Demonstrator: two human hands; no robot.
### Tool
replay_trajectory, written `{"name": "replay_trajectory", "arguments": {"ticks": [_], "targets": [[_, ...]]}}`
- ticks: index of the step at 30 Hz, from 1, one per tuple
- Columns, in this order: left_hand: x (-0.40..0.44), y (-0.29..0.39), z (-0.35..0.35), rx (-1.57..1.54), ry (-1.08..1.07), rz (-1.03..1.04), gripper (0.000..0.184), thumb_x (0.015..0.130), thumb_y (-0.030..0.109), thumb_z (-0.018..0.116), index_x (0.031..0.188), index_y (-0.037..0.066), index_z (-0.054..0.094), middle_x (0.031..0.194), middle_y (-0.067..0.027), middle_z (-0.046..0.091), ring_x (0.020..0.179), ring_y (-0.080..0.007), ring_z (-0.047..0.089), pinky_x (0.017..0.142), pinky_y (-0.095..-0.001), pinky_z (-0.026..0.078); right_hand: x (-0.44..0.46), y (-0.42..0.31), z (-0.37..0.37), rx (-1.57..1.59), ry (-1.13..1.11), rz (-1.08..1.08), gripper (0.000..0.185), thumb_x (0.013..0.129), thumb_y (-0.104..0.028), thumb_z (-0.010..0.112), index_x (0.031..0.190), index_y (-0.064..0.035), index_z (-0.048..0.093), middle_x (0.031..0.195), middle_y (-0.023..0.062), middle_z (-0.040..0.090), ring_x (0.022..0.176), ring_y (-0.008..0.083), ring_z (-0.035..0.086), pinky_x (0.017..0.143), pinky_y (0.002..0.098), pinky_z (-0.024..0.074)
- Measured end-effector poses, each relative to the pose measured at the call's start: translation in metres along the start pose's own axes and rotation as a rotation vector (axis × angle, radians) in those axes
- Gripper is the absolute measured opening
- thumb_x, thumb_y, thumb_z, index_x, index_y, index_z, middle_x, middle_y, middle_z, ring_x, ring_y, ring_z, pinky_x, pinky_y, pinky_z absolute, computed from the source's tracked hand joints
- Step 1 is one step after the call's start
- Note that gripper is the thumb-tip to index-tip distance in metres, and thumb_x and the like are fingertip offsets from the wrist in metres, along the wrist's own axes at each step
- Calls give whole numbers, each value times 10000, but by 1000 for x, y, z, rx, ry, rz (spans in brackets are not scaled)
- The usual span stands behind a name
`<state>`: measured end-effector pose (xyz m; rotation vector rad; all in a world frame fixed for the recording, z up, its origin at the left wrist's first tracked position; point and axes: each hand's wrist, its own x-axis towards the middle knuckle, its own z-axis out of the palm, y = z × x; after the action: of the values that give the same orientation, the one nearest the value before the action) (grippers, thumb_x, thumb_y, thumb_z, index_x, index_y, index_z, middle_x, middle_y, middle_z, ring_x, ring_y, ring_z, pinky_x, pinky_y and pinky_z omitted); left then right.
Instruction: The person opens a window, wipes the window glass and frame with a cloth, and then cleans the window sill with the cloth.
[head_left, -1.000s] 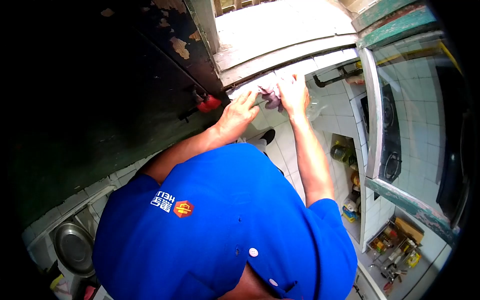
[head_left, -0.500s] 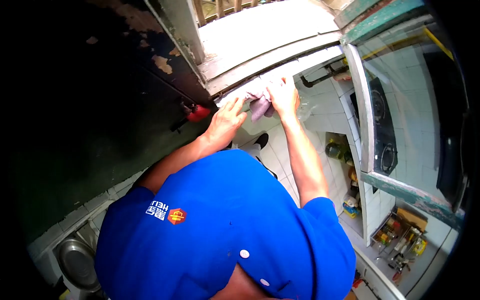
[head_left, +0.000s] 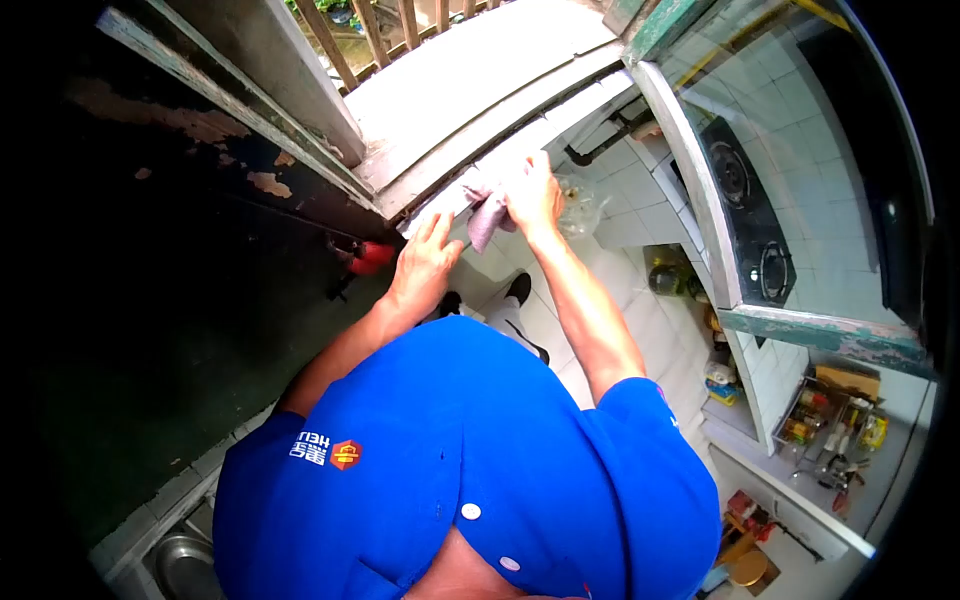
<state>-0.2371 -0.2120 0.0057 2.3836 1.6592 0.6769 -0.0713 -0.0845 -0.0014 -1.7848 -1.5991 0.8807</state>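
A greyish-purple cloth [head_left: 488,222] lies bunched on the bright tiled ledge below the window sill, with one corner drooping over the edge. My right hand [head_left: 535,198] is closed on the cloth and presses it against the ledge. To its left, my left hand [head_left: 425,262] rests with fingers stretched out at the ledge's edge, near the cloth's left end. Glare hides part of the cloth and the right fingertips.
An open window sash [head_left: 720,220] with worn green paint stands at right, a gas stove [head_left: 735,175] visible through its glass. A dark door [head_left: 200,300] with a red object [head_left: 372,258] is at left. A rack of bottles [head_left: 830,430] sits lower right, a metal basin [head_left: 188,568] lower left.
The view has shifted, so the sill, hands and cloth appear further left. Both hands keep nearly the same places relative to the ledge, the right still on the cloth.
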Motion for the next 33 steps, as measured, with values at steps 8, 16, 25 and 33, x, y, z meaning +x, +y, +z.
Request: {"name": "replay_trajectory", "arguments": {"ticks": [8, 16, 25, 33], "targets": [[0, -1, 1, 30, -7, 20, 257, 697, -56, 584, 934, -7, 668, 1269, -255, 508, 1190, -413, 480, 953, -435, 463, 0, 4, 6, -5, 5, -51, 442, 807, -422, 643, 1122, -125, 556, 1000, 176, 683, 945, 358, 654, 821, 444, 492], [-2, -3, 2, 36, -29, 33, 276, 710, -66, 565, 954, 0, 675, 1282, -252, 503, 1190, -425, 481, 959, -447, 459, 4, 5, 7, 21, 126, -44, 379, 825, -370, 623, 1094, -110, 560, 949, 178, 686, 929, 377, 647, 787, 467, 484], [-1, -7, 5, 53, -8, 71, 225, 653, -92, 567, 853, -7, 624, 1282, -252, 496, 1182, -416, 480, 924, -443, 476, -10, 5, 15, -31, 34, -193, 363, 828, -380, 609, 1057, -102, 562, 924, 171, 690, 914, 362, 656, 760, 455, 492], [0, -5, 5, 52, -8, 51, 219, 669, -90, 568, 861, -6, 633, 1286, -240, 494, 1185, -409, 479, 919, -446, 478, -26, 0, 7, -106, -29, -304, 355, 834, -367, 608, 1093, -133, 546, 910, 141, 697, 888, 364, 666, 762, 468, 499]]}}
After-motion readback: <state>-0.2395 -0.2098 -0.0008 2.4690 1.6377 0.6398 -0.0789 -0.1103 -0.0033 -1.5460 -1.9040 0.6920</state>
